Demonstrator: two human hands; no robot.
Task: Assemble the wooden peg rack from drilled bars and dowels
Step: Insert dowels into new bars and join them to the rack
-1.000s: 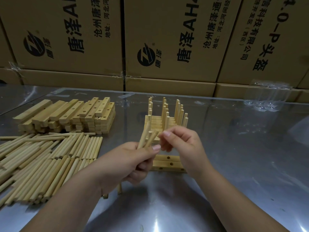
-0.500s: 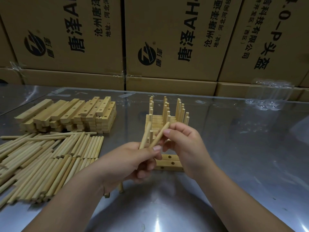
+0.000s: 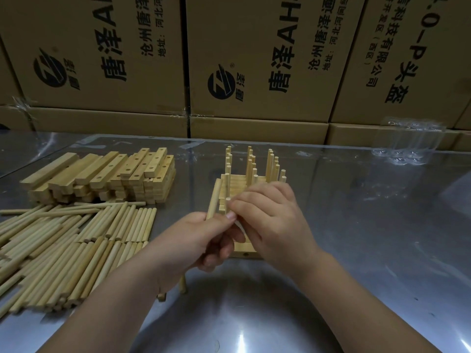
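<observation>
My left hand [image 3: 201, 240] grips a few dowels [image 3: 215, 197]; their upper ends rise above my fingers and their lower ends stick out below my wrist. My right hand [image 3: 270, 220] pinches the top of one dowel [image 3: 227, 200] right beside my left thumb. Under both hands lies a drilled bar [image 3: 244, 252] on the table, mostly hidden. Behind my hands stand finished racks [image 3: 251, 171], bars with upright pegs.
A stack of drilled bars [image 3: 107, 174] sits at the left, with a heap of loose dowels [image 3: 71, 245] in front of it. Cardboard boxes [image 3: 254, 59] wall off the far side. A clear plastic pack [image 3: 407, 143] lies at the far right of the shiny table [image 3: 356, 238].
My right hand has drawn one dowel out of the bundle and come down over the bar, its fingers now covering most of that dowel. My left hand stays put with the rest.
</observation>
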